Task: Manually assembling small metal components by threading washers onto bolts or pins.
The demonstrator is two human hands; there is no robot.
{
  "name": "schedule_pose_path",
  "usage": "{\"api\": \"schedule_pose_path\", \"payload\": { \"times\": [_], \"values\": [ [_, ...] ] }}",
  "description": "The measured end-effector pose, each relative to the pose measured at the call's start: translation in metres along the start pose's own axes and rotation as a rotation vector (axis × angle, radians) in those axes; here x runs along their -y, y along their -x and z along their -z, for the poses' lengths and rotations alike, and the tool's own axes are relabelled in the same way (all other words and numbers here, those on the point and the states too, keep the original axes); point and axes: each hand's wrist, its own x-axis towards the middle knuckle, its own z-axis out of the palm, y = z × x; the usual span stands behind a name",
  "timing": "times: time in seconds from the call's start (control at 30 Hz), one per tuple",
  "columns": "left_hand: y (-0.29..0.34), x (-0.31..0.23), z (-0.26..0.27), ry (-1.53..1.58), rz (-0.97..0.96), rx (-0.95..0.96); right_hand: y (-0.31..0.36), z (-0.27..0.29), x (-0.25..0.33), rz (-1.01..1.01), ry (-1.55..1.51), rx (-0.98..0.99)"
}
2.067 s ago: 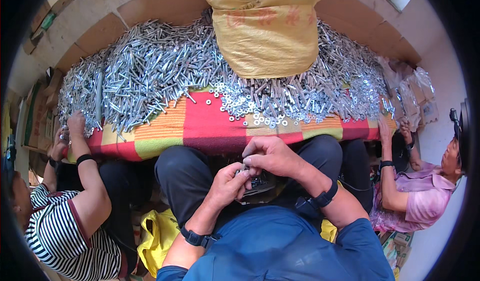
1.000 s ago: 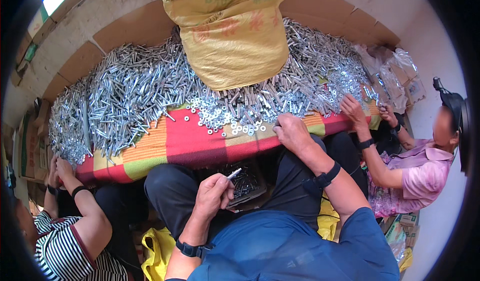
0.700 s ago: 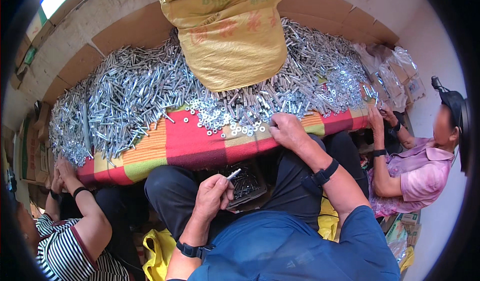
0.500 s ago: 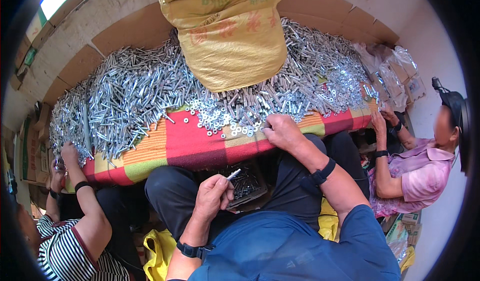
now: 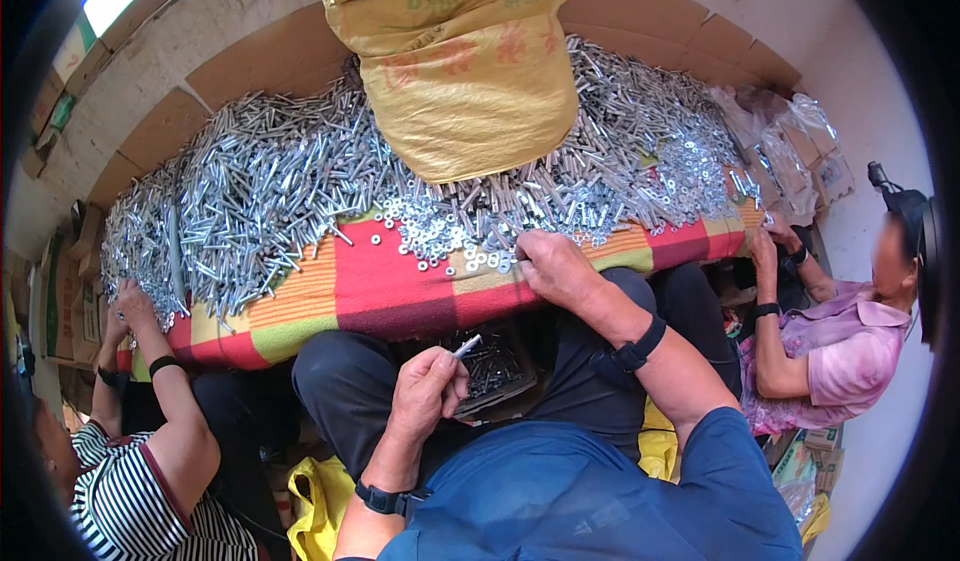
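Above my lap, my left hand point(image 5: 426, 389) pinches a silver metal bolt point(image 5: 467, 345) between thumb and fingers, its end pointing up and to the right. My right hand point(image 5: 558, 267) is at the cloth's near edge with its fingers curled down beside loose washers point(image 5: 430, 233); whatever is in its fingertips is hidden. Behind the washers spreads a large heap of silver bolts point(image 5: 270, 181). Below the cloth, a dark bin point(image 5: 490, 398) holding several dark metal pieces sits between my knees.
A yellow woven sack point(image 5: 470, 101) lies over the heap's middle. The checked cloth point(image 5: 385, 276) covers the near edge. On the left a person in a striped shirt point(image 5: 135, 491) handles small parts; on the right another in a pink shirt point(image 5: 840, 346) does too. Cardboard point(image 5: 265, 56) lines the back.
My right hand has shifted slightly left, toward the washers. My left hand keeps the bolt in about the same place. The left person's hands have moved closer together and up.
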Motion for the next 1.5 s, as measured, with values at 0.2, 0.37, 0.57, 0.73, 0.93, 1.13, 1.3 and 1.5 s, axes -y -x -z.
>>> {"api": "schedule_pose_path", "payload": {
  "times": [0.2, 0.37, 0.57, 0.73, 0.93, 1.13, 1.3, 1.5],
  "values": [
    [0.002, -0.002, 0.000, 0.027, -0.020, -0.033, 0.006, 0.023, 0.063, -0.444, -0.817, 0.286],
    [0.002, -0.003, -0.001, 0.061, -0.045, -0.056, 0.016, 0.024, 0.097, -0.472, -1.253, 0.367],
    [0.004, -0.004, -0.001, 0.068, -0.050, -0.065, 0.020, 0.015, 0.103, -0.508, -1.362, 0.405],
    [0.004, -0.004, 0.001, 0.051, -0.063, -0.048, 0.020, 0.010, 0.104, -0.517, -1.382, 0.427],
    [0.005, -0.005, 0.000, 0.038, -0.056, -0.018, 0.026, -0.004, 0.091, -0.653, -1.678, 0.499],
    [0.006, -0.007, 0.000, 0.042, -0.056, -0.009, 0.026, -0.001, 0.095, -0.714, -1.718, 0.491],
    [0.007, -0.005, 0.002, 0.053, -0.059, -0.037, 0.020, 0.015, 0.110, -0.461, -1.247, 0.447],
    [0.006, -0.005, 0.003, 0.082, -0.077, -0.048, -0.002, 0.016, 0.109, -0.131, -0.779, 0.303]
  ]
}}
